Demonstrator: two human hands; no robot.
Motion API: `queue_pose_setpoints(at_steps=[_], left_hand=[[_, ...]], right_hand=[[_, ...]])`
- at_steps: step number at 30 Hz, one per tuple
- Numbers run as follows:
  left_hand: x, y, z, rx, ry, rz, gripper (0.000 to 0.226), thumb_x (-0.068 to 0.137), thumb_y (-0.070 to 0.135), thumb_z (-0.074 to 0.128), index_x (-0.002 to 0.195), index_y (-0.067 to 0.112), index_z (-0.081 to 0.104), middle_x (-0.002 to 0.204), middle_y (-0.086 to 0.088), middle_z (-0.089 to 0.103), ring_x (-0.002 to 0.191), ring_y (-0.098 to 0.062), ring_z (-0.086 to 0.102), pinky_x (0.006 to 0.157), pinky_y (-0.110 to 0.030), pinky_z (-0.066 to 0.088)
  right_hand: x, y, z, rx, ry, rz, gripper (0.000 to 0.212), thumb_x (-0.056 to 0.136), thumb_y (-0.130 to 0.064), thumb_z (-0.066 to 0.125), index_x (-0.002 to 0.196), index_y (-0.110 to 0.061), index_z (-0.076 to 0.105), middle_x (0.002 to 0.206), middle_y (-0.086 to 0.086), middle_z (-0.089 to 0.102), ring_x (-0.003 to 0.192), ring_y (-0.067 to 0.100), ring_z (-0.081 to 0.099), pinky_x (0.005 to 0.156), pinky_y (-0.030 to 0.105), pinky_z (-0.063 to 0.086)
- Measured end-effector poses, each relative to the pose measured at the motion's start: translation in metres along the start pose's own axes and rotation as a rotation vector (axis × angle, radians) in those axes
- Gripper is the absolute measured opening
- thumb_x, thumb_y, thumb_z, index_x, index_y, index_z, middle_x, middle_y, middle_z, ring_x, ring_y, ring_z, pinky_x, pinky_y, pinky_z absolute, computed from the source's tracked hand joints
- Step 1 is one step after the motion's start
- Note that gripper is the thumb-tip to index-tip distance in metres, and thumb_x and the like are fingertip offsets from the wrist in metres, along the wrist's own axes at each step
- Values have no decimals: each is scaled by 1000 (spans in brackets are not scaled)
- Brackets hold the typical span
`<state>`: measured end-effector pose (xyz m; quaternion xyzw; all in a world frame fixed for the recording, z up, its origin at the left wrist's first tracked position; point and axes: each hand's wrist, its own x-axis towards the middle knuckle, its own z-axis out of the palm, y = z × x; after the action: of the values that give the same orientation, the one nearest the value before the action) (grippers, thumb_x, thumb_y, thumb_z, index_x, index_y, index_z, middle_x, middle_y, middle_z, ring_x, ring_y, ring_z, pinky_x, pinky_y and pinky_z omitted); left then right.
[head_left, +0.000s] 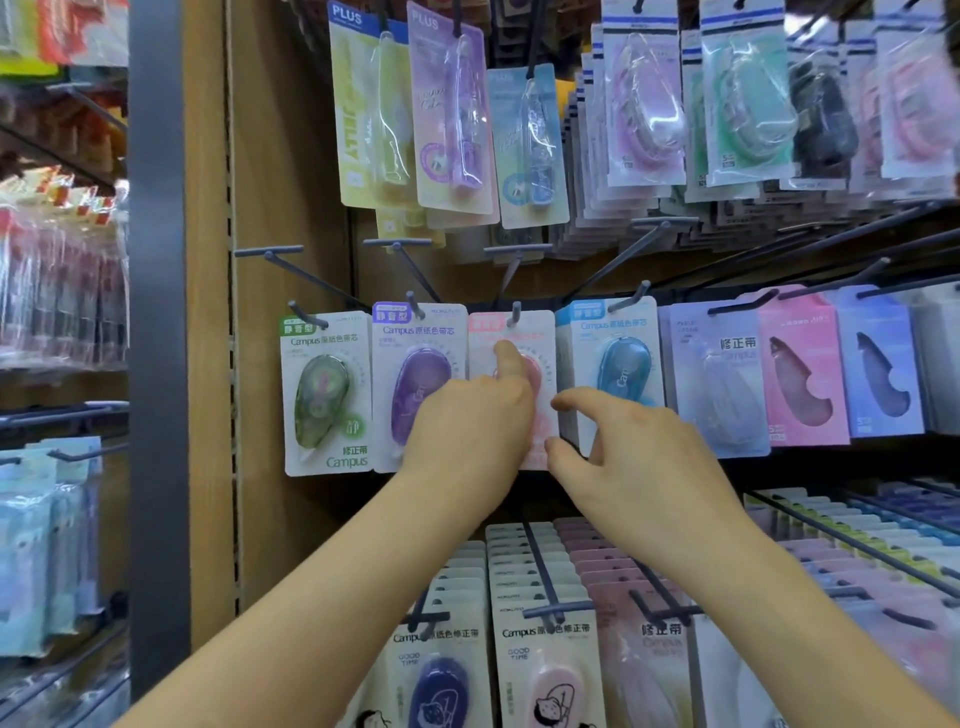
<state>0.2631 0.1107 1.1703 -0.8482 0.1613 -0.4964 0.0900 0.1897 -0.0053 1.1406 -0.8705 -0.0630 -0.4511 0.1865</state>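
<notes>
**On a grey peg hook (515, 312): pink pack**

The pink carded correction-tape blister pack (537, 338) hangs between both hands. The left hand (467, 426) covers its lower part, straight forefinger (509, 358) on the blister; grasp indeterminable. The right hand (634, 457), thumb and forefinger spread, holds nothing at its right edge. A purple pack (410, 374) hangs left of the hands.

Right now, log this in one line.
left hand: thumb on pink pack | right hand: fingers spread at its right edge | pack hangs on peg
</notes>
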Motion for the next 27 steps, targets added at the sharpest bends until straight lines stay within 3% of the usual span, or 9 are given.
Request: queue_pose_setpoints(at_steps=[6, 10, 12, 13, 15, 17, 20, 23, 27], left_hand=[[-4, 0, -1, -52, -8, -16, 79, 98, 35, 52, 152, 4, 4, 112, -13, 67, 98, -35, 65, 63, -35, 36], [-20, 2, -10, -155, 0, -18, 93, 94, 55, 50, 154, 16, -10, 106, -7, 68, 94, -32, 65, 60, -32, 35], [-33, 4, -17, -202, 73, -23, 78, 96, 55, 42, 154, 25, -1, 93, -4, 68, 88, -30, 66, 57, -31, 33], [-39, 5, -19, -261, 134, -20, 65, 98, 51, 40, 152, 28, 14, 85, -3, 66, 83, -32, 66, 57, -31, 34], [-54, 7, -20, -472, 271, 41, 35, 98, 37, 45, 131, 27, 52, 74, -2, 67, 73, -34, 66, 56, -32, 43], [-74, 16, -20, -691, 372, 139, 24, 92, 24, 51, 107, 21, 69, 75, -2, 70, 67, -32, 65, 54, -37, 51], [-108, 43, -26, -918, 331, 236, 35, 86, 13, 44, 112, 18, 68, 86, 1, 64, 73, -22, 60, 58, -39, 51], [-143, 72, -37, -1020, 237, 322, 43, 83, 7, 40, 116, 21, 65, 93, 1, 58, 77, -19, 57, 59, -37, 48], [-196, 121, -39, -1131, 41, 395, 34, 84, 10, 44, 107, 22, 67, 98, 5, 60, 84, -15, 59, 67, -28, 46]], right_hand=[[-12, 7, 2, 92, 57, 33, 29, 89, -40, 54, 116, -38, 61, 56, -10, 49, 73, 13, 58, 73, 36, 52], [-26, 18, -8, 220, 137, 53, 18, 86, -34, 58, 102, -39, 65, 52, -10, 57, 58, 7, 55, 63, 28, 46], [-36, 24, -16, 308, 154, 48, 15, 85, -29, 61, 98, -36, 66, 56, -7, 59, 53, 10, 55, 60, 28, 45], [-42, 27, -20, 362, 143, 45, 16, 85, -26, 63, 98, -35, 67, 58, -3, 60, 51, 13, 56, 59, 29, 47], [-54, 33, -26, 446, 98, 29, 19, 84, -22, 65, 98, -36, 68, 61, 1, 61, 52, 19, 59, 58, 28, 49], [-69, 38, -31, 490, 54, 27, 22, 85, -17, 67, 96, -35, 69, 65, 3, 63, 55, 23, 61, 58, 31, 50], [-98, 50, -45, 530, -22, 59, 23, 86, -16, 68, 97, -35, 70, 68, 4, 66, 58, 21, 64, 58, 29, 51], [-133, 69, -68, 571, -177, 115, 16, 85, -31, 66, 99, -36, 71, 73, 6, 68, 61, 20, 67, 57, 26, 50], [-197, 116, -89, 467, -498, 239, 24, 82, -46, 63, 106, -44, 68, 76, -3, 67, 65, 18, 65, 65, 39, 53]])
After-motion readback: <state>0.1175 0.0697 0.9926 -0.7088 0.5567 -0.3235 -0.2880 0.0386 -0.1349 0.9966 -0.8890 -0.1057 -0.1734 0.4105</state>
